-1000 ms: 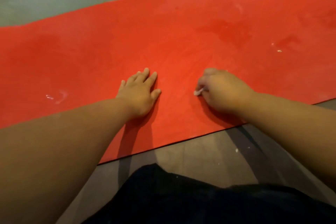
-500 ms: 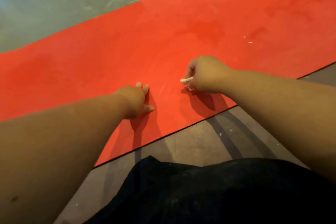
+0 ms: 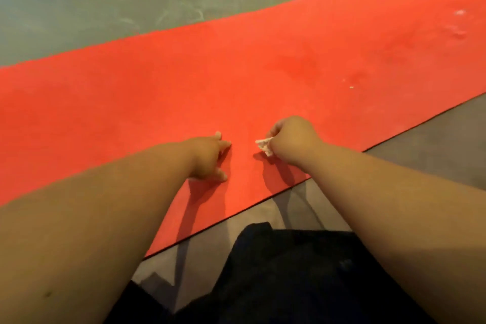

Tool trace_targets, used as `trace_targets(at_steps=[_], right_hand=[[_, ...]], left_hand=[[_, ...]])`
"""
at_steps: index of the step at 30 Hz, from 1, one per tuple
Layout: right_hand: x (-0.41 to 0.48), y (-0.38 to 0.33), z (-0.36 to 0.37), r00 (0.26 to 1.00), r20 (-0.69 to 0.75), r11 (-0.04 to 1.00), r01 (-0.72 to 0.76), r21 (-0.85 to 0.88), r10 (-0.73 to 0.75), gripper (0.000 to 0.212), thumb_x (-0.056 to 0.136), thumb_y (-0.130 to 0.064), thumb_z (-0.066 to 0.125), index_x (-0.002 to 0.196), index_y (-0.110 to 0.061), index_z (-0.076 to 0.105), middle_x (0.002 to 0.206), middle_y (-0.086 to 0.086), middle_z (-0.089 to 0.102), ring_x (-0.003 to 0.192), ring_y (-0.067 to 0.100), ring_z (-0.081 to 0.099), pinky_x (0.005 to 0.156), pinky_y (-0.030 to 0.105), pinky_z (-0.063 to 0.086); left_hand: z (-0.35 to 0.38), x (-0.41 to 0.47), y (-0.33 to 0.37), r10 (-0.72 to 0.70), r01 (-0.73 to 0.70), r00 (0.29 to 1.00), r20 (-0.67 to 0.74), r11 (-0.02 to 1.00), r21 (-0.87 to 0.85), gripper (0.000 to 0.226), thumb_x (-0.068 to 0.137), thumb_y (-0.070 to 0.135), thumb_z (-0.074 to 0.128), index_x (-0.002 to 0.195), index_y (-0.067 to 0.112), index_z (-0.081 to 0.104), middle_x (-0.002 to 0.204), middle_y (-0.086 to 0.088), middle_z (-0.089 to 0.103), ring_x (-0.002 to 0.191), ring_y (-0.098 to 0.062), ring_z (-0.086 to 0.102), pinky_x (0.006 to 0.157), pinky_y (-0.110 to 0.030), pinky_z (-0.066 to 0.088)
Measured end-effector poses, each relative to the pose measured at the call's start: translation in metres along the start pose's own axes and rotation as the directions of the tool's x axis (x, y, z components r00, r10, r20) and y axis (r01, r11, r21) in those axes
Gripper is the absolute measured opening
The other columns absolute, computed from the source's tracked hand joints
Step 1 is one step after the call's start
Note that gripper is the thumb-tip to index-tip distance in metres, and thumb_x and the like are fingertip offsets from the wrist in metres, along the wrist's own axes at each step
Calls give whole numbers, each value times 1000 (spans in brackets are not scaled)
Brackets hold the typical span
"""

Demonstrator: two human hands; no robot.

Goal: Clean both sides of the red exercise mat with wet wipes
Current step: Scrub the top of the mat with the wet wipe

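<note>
**Wipe in hand, near edge of the mat**

Your right hand is curled tight round a crumpled wet wipe, just right of frame centre, with only a white corner poking out. Your left hand rests beside it, fingers braced on the red exercise mat, which crosses the frame from left edge to upper right. You look to be mid-wipe on this face. The next stroke probably belongs at the pale specks to the right. Both mat ends are cut off, the underside is hidden, and the wipe's contact with the mat is unclear.
</note>
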State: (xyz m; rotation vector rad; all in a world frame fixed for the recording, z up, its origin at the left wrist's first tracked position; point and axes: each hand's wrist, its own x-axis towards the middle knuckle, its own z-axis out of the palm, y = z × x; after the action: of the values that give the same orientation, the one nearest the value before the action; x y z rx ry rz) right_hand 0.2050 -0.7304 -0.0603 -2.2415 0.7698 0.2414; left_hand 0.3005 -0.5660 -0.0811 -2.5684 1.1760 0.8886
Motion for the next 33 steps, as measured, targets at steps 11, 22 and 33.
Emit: trace_targets(at_steps=[11,22,33], right_hand=[[50,-43,29,954,-298,953,-53,-297,-40,26,87,-26,66,95,-1,68,101,20,68,98,33,62,74,34,44],[171,8,-4,851,-431,925,149,-350,-300,20,85,-9,54,95,-10,72,103,18,62,94,34,57,75,32,36],[203,-23,13,776,-252,795,467,-387,-578,18,82,-28,66,95,-18,75,95,8,63,93,25,58,80,30,38]], left_hand=[[7,26,-76,-189,110,925,-329,964,-243,56,91,50,49,140,22,41,143,-10,44,131,-32,39,108,-44,35],[-16,116,-87,-149,42,745,-650,983,-178,64,93,46,45,151,29,23,161,-12,0,148,-29,8,119,-46,9],[-15,131,-94,-328,191,719,-612,941,-280,62,95,49,36,152,31,20,161,-10,1,148,-26,0,119,-44,0]])
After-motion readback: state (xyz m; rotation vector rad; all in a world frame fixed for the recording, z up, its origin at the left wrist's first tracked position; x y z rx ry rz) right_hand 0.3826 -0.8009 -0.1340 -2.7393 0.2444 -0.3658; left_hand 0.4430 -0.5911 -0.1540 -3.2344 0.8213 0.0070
